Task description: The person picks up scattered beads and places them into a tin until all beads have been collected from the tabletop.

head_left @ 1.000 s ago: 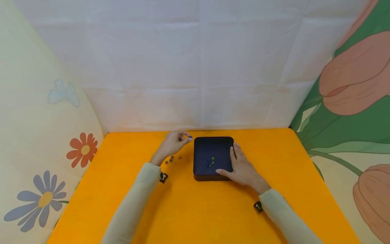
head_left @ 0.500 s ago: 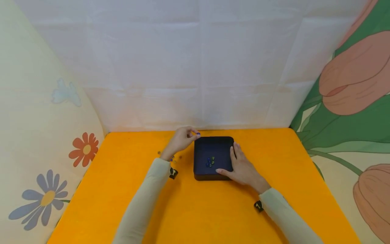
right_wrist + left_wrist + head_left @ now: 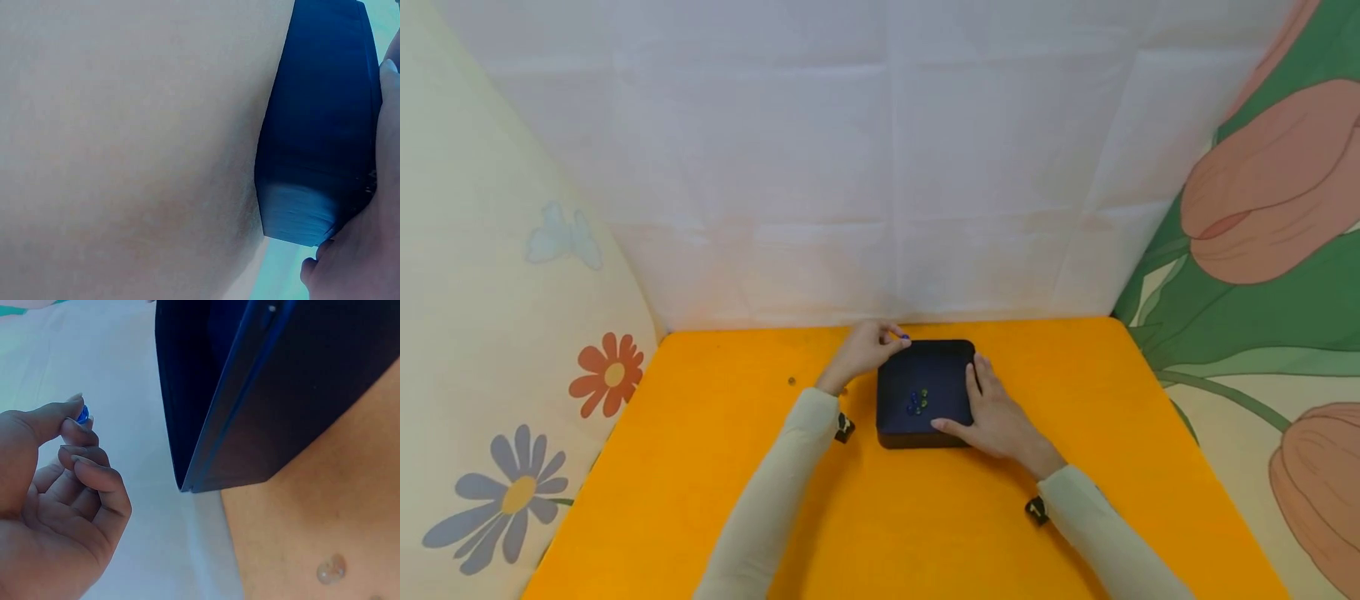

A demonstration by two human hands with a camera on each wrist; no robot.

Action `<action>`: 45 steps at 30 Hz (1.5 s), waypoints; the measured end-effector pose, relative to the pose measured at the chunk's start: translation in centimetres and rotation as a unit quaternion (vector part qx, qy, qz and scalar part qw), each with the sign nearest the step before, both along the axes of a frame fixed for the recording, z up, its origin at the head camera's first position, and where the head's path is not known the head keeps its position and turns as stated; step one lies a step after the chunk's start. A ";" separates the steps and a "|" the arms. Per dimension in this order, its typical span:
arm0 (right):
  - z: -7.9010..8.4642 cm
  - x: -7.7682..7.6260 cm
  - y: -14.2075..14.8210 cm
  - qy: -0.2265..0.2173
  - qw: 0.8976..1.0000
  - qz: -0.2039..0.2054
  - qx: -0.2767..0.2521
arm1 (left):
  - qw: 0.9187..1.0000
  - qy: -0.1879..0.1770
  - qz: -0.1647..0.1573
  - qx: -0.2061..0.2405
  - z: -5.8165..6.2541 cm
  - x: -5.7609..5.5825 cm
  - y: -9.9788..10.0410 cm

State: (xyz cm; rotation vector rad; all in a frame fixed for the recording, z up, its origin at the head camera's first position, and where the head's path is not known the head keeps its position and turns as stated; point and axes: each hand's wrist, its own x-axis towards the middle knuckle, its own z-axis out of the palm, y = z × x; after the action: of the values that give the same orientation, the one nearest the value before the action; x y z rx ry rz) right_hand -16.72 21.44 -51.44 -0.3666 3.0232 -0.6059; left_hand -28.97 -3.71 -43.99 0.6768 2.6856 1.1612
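My left hand (image 3: 863,348) pinches a small blue glass marble (image 3: 83,414) between thumb and index finger, the other fingers curled in. It is at the far left corner of a square black tray (image 3: 917,440), with the marble just by the rim. Inside the tray, toward its front, lies a small group of blue marbles (image 3: 912,409) and green marbles (image 3: 923,404). My right hand (image 3: 1000,417) grips the tray's right side, thumb over the front rim and fingers along the right wall. In the right wrist view only part of this hand shows, against the tray wall (image 3: 319,112).
A loose marble (image 3: 792,381) lies on the orange tabletop (image 3: 925,525) left of the tray; another shows beside my left wrist. Clear marbles (image 3: 327,572) show near the tray in the left wrist view. A white cloth (image 3: 887,167) hangs behind, with flower-printed sheets at both sides.
My left hand has moved right, carrying the blue marble from beside the tray to its far left corner. The left arm now hides most loose marbles. Right hand and tray stay put.
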 end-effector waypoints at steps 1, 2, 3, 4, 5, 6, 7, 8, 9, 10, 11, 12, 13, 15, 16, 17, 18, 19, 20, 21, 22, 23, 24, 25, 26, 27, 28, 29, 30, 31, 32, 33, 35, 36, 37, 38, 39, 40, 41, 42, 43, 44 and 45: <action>0.0 0.0 0.0 0.000 1.000 0.000 0.000 | 1.000 0.000 -0.004 0.001 -0.1 -0.1 0.2; 0.0 0.0 0.0 -0.001 1.000 -0.001 0.000 | 1.000 0.001 -0.007 0.001 -0.1 -0.2 0.4; 0.0 0.0 0.0 -0.001 1.000 -0.001 0.000 | 1.000 0.000 -0.010 0.002 -0.2 -0.3 0.6; 0.0 0.0 0.1 0.000 1.000 -0.001 -0.001 | 1.000 -0.002 -0.013 0.002 -0.2 -0.4 0.8; 0.0 0.0 0.1 0.000 1.000 -0.002 -0.001 | 1.000 -0.004 -0.015 0.001 -0.3 -0.5 1.1; 0.0 0.0 0.1 0.000 1.000 -0.002 -0.001 | 1.000 -0.006 -0.015 -0.002 -0.4 -0.6 1.3; 0.0 0.0 0.1 0.000 1.000 -0.002 -0.002 | 1.000 -0.007 -0.016 -0.006 -0.4 -0.7 1.5; 0.0 0.0 0.1 -0.001 1.000 -0.002 -0.003 | 1.000 -0.010 -0.016 -0.009 -0.4 -0.8 1.7; 0.0 0.0 0.1 -0.001 1.000 -0.002 -0.004 | 1.000 -0.012 -0.016 -0.010 -0.5 -0.9 1.9; 0.0 -0.1 0.1 -0.003 1.000 -0.002 -0.004 | 1.000 -0.012 -0.018 -0.013 -0.5 -0.9 2.1; 0.0 -0.1 0.1 -0.004 1.000 -0.002 -0.004 | 1.000 -0.013 -0.019 -0.016 -0.6 -1.0 2.3; 0.0 -0.1 0.1 -0.005 1.000 -0.002 -0.004 | 1.000 -0.010 -0.023 -0.018 -0.6 -1.1 2.5; 0.0 -0.1 0.0 -0.006 1.000 -0.002 -0.005 | 0.999 -0.008 -0.027 -0.018 -0.6 -1.2 2.7; 0.1 -0.1 0.0 -0.007 1.000 -0.002 -0.005 | 0.999 -0.003 -0.037 -0.019 -0.7 -1.4 3.1; 0.1 -0.1 0.0 -0.007 1.000 -0.002 -0.005 | 0.999 0.000 -0.040 -0.020 -0.7 -1.5 3.3; 0.1 -0.1 0.1 -0.007 1.000 -0.001 -0.005 | 0.999 0.003 -0.043 -0.022 -0.8 -1.5 3.5; 0.1 -0.1 0.1 -0.007 1.000 -0.001 -0.006 | 0.999 0.005 -0.046 -0.022 -0.8 -1.6 3.7; 0.1 -0.1 0.1 -0.006 1.000 -0.001 -0.006 | 0.999 0.005 -0.048 -0.021 -0.8 -1.6 3.9; 0.1 -0.1 0.1 -0.005 1.000 0.000 -0.005 | 0.999 0.005 -0.049 -0.022 -0.8 -1.7 4.1; 0.1 -0.1 0.1 -0.004 1.000 0.000 -0.005 | 0.999 0.005 -0.049 -0.022 -0.8 -1.8 4.3; 0.1 -0.2 0.1 -0.003 1.000 0.000 -0.005 | 0.999 0.005 -0.049 -0.023 -0.8 -1.8 4.4; 0.1 -0.2 0.2 -0.003 1.000 -0.001 -0.004 | 0.998 0.004 -0.051 -0.023 -0.8 -1.8 4.6; 0.1 -0.2 0.2 -0.002 1.000 -0.001 -0.003 | 0.998 0.004 -0.052 -0.025 -0.8 -1.9 4.8; 0.1 -0.2 0.2 -0.001 1.000 -0.001 -0.002 | 0.998 0.005 -0.054 -0.026 -0.7 -1.9 5.0; 0.0 -0.2 0.2 -0.001 1.000 -0.001 -0.001 | 0.998 0.006 -0.056 -0.028 -0.8 -2.0 5.1; 0.0 -0.2 0.2 -0.001 1.000 -0.001 -0.001 | 0.998 0.007 -0.058 -0.029 -0.8 -2.0 5.3; 0.0 -0.2 0.2 -0.001 1.000 0.000 -0.001 | 0.998 0.008 -0.060 -0.032 -0.8 -2.1 5.4; 0.0 -0.2 0.2 0.001 1.000 0.001 0.001 | 0.997 0.010 -0.063 -0.037 -0.9 -2.1 5.6; 0.0 -0.2 0.2 0.002 1.000 0.001 0.001 | 0.997 0.010 -0.065 -0.040 -1.0 -2.1 5.7; 0.0 -0.2 0.2 0.003 1.000 0.002 0.002 | 0.997 0.011 -0.068 -0.043 -1.0 -2.1 5.8; 0.0 -0.1 0.2 0.003 1.000 0.003 0.002 | 0.996 0.013 -0.071 -0.046 -1.1 -2.2 5.9; 0.0 -0.1 0.2 0.004 1.000 0.003 0.003 | 0.996 0.015 -0.073 -0.050 -1.2 -2.1 6.0; 0.1 0.0 0.2 0.005 1.000 0.002 0.004 | 0.995 0.016 -0.080 -0.053 -1.3 -2.1 6.3; 0.1 0.0 0.2 0.004 1.000 0.002 0.003 | 0.995 0.018 -0.083 -0.054 -1.3 -2.1 6.4; 0.2 0.0 0.2 0.004 1.000 0.002 0.003 | 0.995 0.020 -0.086 -0.057 -1.4 -2.1 6.5; 0.2 0.1 0.2 0.004 1.000 0.002 0.003 | 0.994 0.021 -0.088 -0.058 -1.4 -2.0 6.6; 0.2 0.1 0.1 0.004 1.000 0.002 0.001 | 0.994 0.020 -0.088 -0.060 -1.4 -2.0 6.7; 0.2 0.1 0.1 0.006 1.000 0.003 0.001 | 0.994 0.019 -0.088 -0.061 -1.4 -2.0 6.8; 0.3 0.1 0.1 0.005 1.000 0.003 0.000 | 0.994 0.017 -0.087 -0.063 -1.5 -2.0 6.9; 0.3 0.1 0.1 0.004 1.000 0.004 0.000 | 0.994 0.015 -0.087 -0.066 -1.5 -2.0 7.0; 0.3 0.1 0.1 0.004 1.000 0.005 0.000 | 0.994 0.013 -0.086 -0.069 -1.4 -1.9 7.1; 0.3 0.1 0.1 0.003 1.000 0.005 0.000 | 0.994 0.011 -0.086 -0.071 -1.4 -2.0 7.2; 0.3 0.1 0.1 0.003 1.000 0.005 0.001 | 0.994 0.009 -0.086 -0.073 -1.4 -1.9 7.3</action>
State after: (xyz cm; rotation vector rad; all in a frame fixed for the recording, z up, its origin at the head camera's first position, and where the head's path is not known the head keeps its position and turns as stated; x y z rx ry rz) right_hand -16.62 21.54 -51.10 -0.3837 3.0264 -0.6009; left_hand -30.92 3.57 -45.39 0.8768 2.6316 0.9115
